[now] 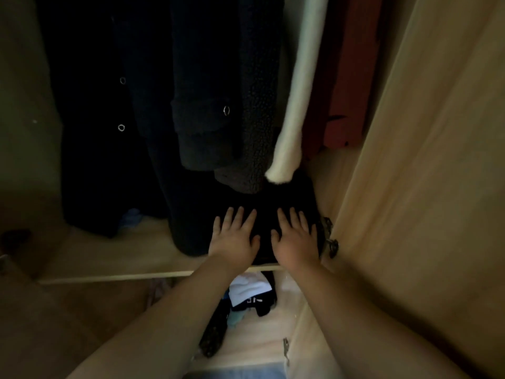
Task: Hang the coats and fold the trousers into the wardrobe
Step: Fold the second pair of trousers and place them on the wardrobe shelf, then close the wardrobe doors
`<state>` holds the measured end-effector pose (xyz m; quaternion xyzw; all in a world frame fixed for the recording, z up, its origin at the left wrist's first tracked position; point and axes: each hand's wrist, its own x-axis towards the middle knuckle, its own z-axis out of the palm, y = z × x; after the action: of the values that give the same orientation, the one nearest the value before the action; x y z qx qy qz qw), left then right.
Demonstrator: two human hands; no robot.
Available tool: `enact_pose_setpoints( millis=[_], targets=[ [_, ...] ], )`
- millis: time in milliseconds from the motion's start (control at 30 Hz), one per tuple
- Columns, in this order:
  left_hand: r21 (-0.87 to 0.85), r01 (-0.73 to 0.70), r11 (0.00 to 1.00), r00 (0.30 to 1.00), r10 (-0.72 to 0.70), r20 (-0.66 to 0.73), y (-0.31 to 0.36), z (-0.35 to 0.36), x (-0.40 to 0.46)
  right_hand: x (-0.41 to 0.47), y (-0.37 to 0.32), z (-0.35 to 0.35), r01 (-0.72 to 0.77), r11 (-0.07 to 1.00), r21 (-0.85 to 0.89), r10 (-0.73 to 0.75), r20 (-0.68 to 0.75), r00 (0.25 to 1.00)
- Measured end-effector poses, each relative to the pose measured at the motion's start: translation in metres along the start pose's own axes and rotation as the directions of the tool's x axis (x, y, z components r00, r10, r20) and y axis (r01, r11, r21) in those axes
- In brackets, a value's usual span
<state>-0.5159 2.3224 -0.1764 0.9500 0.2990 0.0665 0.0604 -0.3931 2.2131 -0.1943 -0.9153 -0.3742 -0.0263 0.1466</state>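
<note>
A folded pair of black trousers [289, 198] lies on the wardrobe shelf [109, 258], in its right corner. My left hand [234, 236] and my right hand [296, 236] both press flat on top of the trousers, fingers straight and spread, side by side. Above them hang dark coats [202, 91] with metal snaps, a white garment [297, 91] and a red garment [347, 77]. The hems of the dark coats reach down to the shelf just behind my fingers.
The open wardrobe door [426, 160] stands close on the right, with a metal hinge [330, 239] beside my right hand. Below the shelf, a lower compartment holds loose small clothes, white [248, 289] and dark. The wardrobe's left wall [24, 105] is in shadow.
</note>
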Motion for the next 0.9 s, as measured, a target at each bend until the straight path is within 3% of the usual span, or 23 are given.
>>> enact_pose_setpoints(
  millis=[133,300,433,567,733,900],
  targets=[
    [-0.042,0.030,0.999,1.000,-0.030,0.003,-0.012,-0.001,-0.057,-0.076,0.001,0.006,0.030,0.999,0.030,-0.029,-0.013,0.999],
    [-0.164,-0.055,0.985,0.998,0.054,-0.012,-0.020,-0.003,-0.139,-0.170,0.007,0.000,0.027,0.998,0.054,-0.024,-0.051,0.998],
    [-0.107,-0.160,0.981,0.987,0.160,-0.013,-0.016,-0.008,-0.204,-0.245,-0.009,-0.015,-0.023,0.998,-0.051,0.014,-0.157,0.987],
    [-0.086,-0.232,0.969,0.972,0.234,0.011,-0.005,-0.010,-0.253,-0.310,-0.026,-0.032,-0.089,0.996,-0.005,0.088,-0.123,0.989],
    [-0.119,-0.302,0.946,0.950,0.309,0.050,0.040,-0.008,-0.293,-0.379,-0.007,-0.055,-0.151,0.988,0.023,0.152,-0.147,0.977],
    [-0.152,-0.384,0.911,0.921,0.390,0.008,0.110,-0.012,-0.310,-0.439,0.063,-0.072,-0.241,0.966,0.097,0.256,-0.205,0.945]
  ],
)
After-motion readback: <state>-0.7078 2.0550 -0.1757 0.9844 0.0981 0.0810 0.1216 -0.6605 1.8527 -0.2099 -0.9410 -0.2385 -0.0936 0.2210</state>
